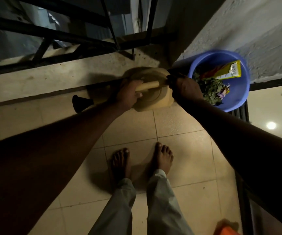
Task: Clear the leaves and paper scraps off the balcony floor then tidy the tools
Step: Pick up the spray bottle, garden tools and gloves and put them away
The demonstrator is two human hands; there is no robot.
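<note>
Both of your hands reach toward twelve o'clock from your bare feet (164,156). Your left hand (130,94) wraps its fingers around the handle of the beige watering can (155,99), spout (81,103) pointing to nine o'clock. Your right hand (186,89) curls in shadow beside it; whether it holds anything, I cannot tell. At two o'clock, the blue basin (238,92) holds leaves (211,89) and a yellow wrapper (228,72).
</note>
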